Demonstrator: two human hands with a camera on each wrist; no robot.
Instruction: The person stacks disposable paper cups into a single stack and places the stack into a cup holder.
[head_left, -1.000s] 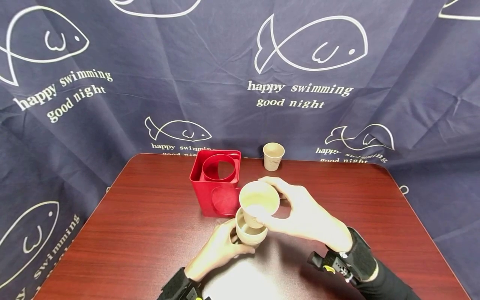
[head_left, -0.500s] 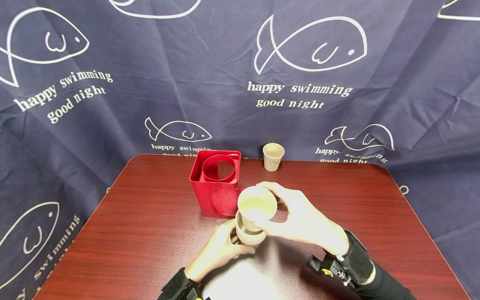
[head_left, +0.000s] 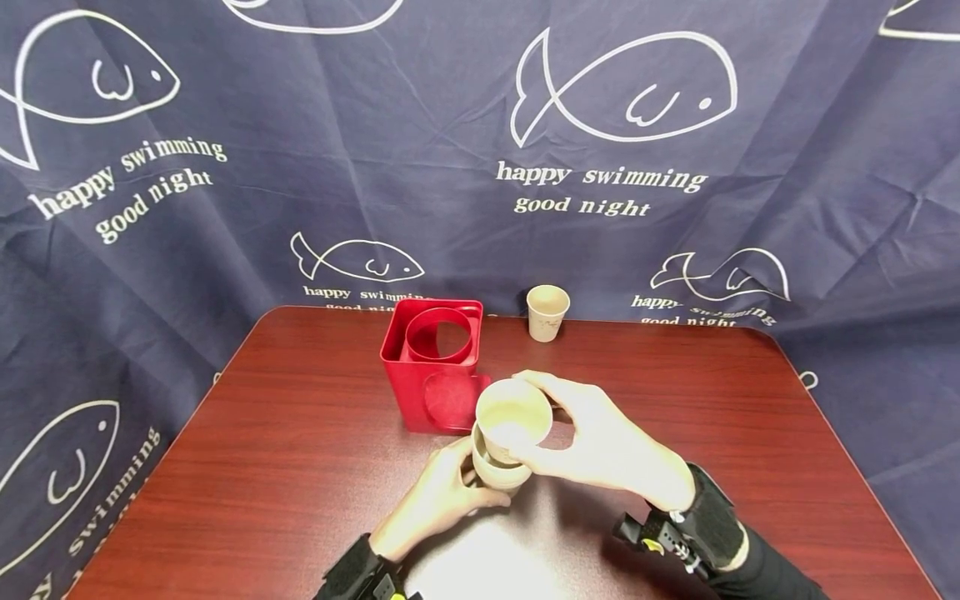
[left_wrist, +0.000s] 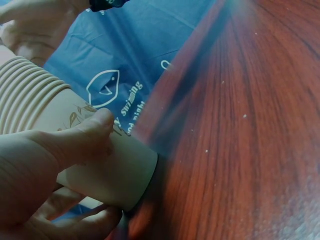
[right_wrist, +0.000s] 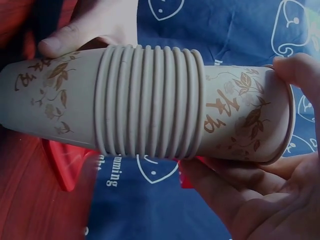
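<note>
Near the table's [head_left: 247, 467] front edge, the left hand [head_left: 438, 498] wraps thumb and fingers around the base of a stack of paper cups [head_left: 497, 468]. The right hand [head_left: 607, 446], palm inward, pinches the top cup [head_left: 513, 417], partly seated in the stack. Behind stands a red box [head_left: 431, 367]; at the far edge, a lone paper cup [head_left: 547, 312].

red box [head_left: 435, 367] just behind cup stack [head_left: 504, 442], bare table [head_left: 300, 467] left

Left hand [left_wrist: 45, 165] grips what looks like stacked paper cups [left_wrist: 95, 160].
</note>
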